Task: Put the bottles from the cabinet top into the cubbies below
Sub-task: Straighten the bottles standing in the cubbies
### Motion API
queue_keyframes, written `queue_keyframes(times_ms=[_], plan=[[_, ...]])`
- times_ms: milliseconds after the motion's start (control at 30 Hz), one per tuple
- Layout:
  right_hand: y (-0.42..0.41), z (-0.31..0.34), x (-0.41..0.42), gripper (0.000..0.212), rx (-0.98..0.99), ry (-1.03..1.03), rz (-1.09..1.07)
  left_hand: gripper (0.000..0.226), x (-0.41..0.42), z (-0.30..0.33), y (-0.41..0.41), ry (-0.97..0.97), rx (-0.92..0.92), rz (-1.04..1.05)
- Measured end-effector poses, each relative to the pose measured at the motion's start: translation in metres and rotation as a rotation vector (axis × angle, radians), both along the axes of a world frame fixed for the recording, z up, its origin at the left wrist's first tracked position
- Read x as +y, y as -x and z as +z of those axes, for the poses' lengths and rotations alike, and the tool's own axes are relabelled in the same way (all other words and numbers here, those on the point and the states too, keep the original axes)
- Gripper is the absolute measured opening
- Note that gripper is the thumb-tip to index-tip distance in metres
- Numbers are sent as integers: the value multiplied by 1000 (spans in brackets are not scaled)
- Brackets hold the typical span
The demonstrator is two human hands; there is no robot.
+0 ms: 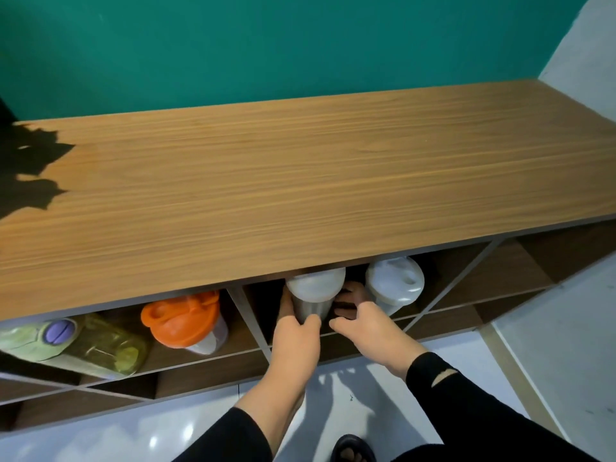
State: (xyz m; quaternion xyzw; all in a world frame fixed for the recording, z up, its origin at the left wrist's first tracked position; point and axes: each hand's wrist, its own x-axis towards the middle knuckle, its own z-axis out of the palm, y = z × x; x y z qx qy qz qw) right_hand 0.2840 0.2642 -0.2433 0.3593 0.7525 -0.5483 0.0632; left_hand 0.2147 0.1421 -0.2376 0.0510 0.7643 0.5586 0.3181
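**Bottle going into the middle cubby**

Bottle point(315, 295) with the pale lid sat upright inside the middle cubby point(256, 315), its long axis near vertical, lid up and leaning slightly toward me under the front edge of the cabinet top point(300, 168). My left hand point(295, 331) was wrapped around its steel body from the left, thumb across the front — a firm clasp on the bottle. My right hand point(363, 323) sat just to the right of that grip with fingers loosely curled; I could not tell whether it touched the bottle or grasped anything.

Right of the grip, close by in the same cubby, stood a second white-lidded bottle point(395, 285), also upright. Left of the grip, past the divider, an orange-lidded bottle point(185, 320) stood leaning, and farther left a green bottle point(76, 341) lay on its side, cap end pointing outward.

The risk I judged greatest: the gap to the right was tight, so pushing deeper could knock the neighbour over. The lid also rode close under the top board — lifting while sliding might catch it and tip the bottle out toward me. I judged the top cleared, so this looked like the last placement.
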Motion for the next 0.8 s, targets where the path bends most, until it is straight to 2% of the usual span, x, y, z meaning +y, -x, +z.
queue_keyframes(times_ms=[33, 67, 133, 167, 200, 300, 433, 567, 800], plan=[[-1, -1, 2, 29, -14, -33, -12, 70, -1, -1, 3, 3, 6, -2], [-2, -2, 4, 40, -25, -62, -20, 74, -4, -3, 4, -7, 19, 0], [0, 0, 4, 79, 9, -69, -22, 73, -8, 0, -1, -13, 7, 17], [1, 2, 3, 87, 37, -60, 10, 72, -8, 2, -4, -6, 2, 20], [2, 3, 2, 89, 53, -40, 35, 71, -8, 2, -8, -4, 7, 23], [3, 7, -4, 74, 26, 10, 95, 74, -8, 1, -16, -30, 34, 15], [-1, 5, -7, 71, 61, 42, 60, 72, -9, -2, -6, -31, 68, 24], [0, 7, -9, 79, 64, 31, 91, 68, -13, 0, -3, -42, 94, 8], [4, 7, -14, 73, 76, 52, 106, 69, -17, 0, 0, -13, 94, 3]])
